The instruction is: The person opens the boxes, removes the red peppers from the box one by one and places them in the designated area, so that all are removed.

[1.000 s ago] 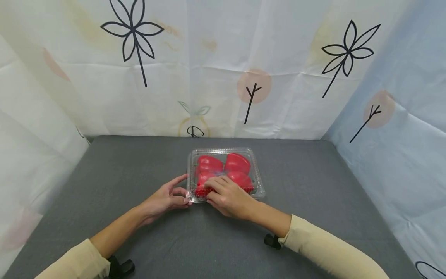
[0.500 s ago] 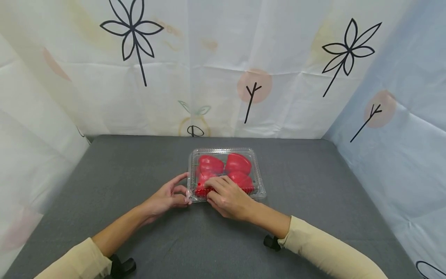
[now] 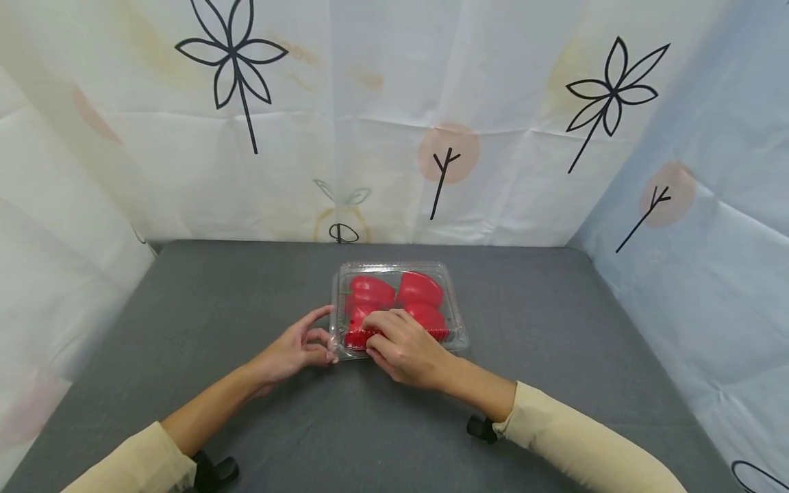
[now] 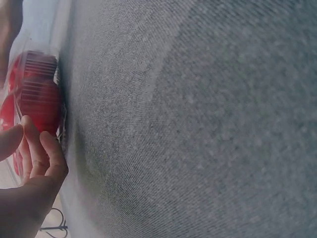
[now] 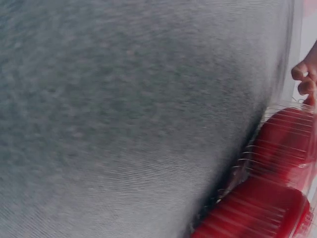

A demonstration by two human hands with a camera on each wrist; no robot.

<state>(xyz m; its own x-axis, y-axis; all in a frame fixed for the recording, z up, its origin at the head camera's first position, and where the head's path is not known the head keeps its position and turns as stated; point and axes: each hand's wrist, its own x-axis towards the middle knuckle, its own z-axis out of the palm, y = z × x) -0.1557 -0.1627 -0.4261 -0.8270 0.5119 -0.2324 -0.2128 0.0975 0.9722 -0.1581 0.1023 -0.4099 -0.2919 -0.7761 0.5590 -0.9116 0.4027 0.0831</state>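
Note:
A clear plastic clamshell container [image 3: 457, 318] lies lid-up on the grey table, with several glossy red pieces shaped like bell peppers [image 3: 420, 287] inside. My left hand [image 3: 294, 352] holds its near left corner, thumb in front and fingers along the left side; the left wrist view shows thumb and fingertips close together at the rim. Over the near edge of the lid, my right hand [image 3: 407, 349] has its fingers bent and pinches the edge near the middle. Part of the near red pieces is hidden behind it. The right wrist view shows the container's ribbed side [image 5: 267, 148] and the left hand beyond.
The grey cloth-covered table [image 3: 216, 294] runs back to a white printed curtain [image 3: 382, 137], with more fabric on both sides. Black straps [image 3: 212, 472] sit at both wrists by the beige sleeves [image 3: 573, 431].
Both hands keep their places on the container. The whole view shifts very slightly; the container stays where it was.

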